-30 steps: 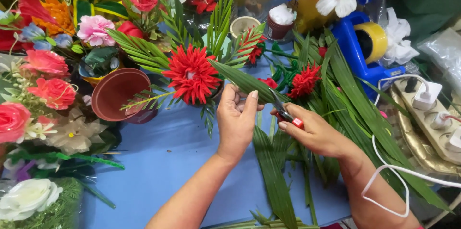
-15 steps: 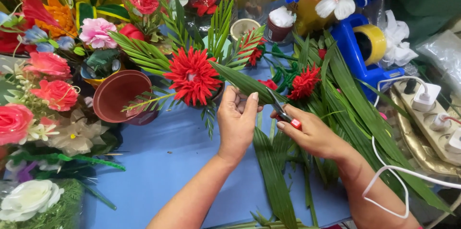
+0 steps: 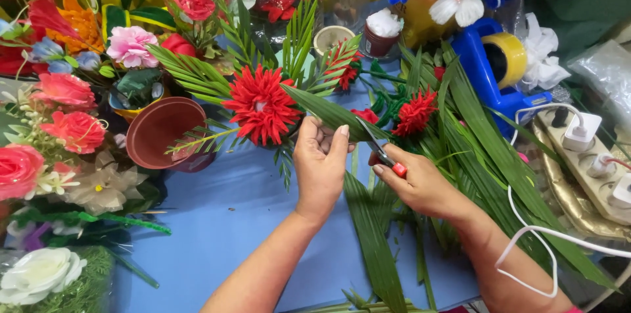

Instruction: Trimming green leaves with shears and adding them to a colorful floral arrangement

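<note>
Where the blue table (image 3: 217, 221) shows bare, in front of the arms, there is the only free room; flowers crowd the left and far edges, and a heap of long leaves (image 3: 486, 155) with a power strip (image 3: 591, 155) fills the right. The long green leaf (image 3: 328, 114) is flat, pointed, beside a red flower (image 3: 261, 104). The left hand (image 3: 320, 165) pinches it. The right hand (image 3: 420, 185) grips small scissors (image 3: 380, 149), blades touching the leaf.

Head view; looks down, close overhead.
</note>
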